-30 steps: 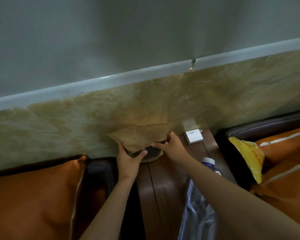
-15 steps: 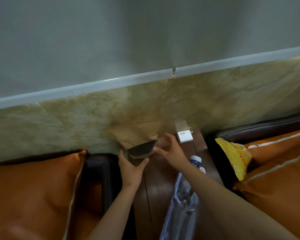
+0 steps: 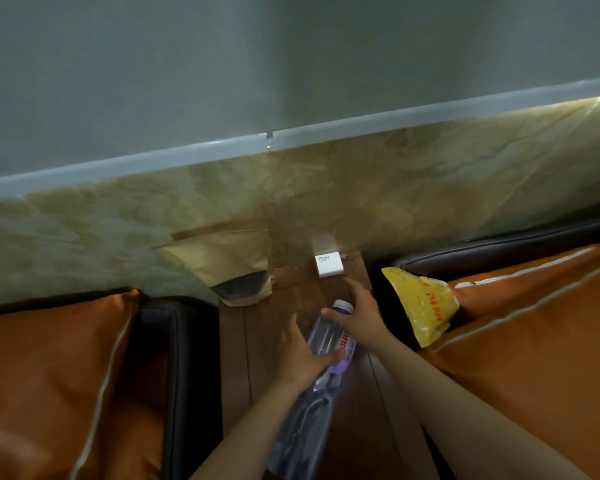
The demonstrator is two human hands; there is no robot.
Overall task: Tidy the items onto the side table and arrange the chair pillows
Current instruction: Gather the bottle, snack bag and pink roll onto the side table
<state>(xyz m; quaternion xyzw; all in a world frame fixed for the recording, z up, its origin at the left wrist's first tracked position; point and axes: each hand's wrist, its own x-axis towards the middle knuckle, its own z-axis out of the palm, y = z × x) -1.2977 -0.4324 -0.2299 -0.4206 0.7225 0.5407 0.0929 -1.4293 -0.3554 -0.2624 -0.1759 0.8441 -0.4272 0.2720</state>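
Observation:
A clear plastic water bottle [image 3: 321, 344] with a purple label lies along the dark wooden side table [image 3: 236, 375], cap toward the wall. My left hand [image 3: 300, 356] grips its middle from the left. My right hand [image 3: 359, 311] curls over its neck by the cap. A brown paper bag [image 3: 222, 259] leans against the wall at the table's back left, with a dark item showing at its mouth. A small white box [image 3: 329, 264] sits at the back right. Orange pillows lie on the left chair [image 3: 49, 375] and on the right chair [image 3: 534, 341].
A yellow plastic bag [image 3: 421, 303] with red print rests on the right chair against its pillow. Dark leather armrests [image 3: 160, 341] flank the narrow table. A marble-look wall panel [image 3: 430, 188] stands right behind the table.
Both hands let go of the paper bag, which now leans at the wall, and came back toward me. They have taken hold of the water bottle.

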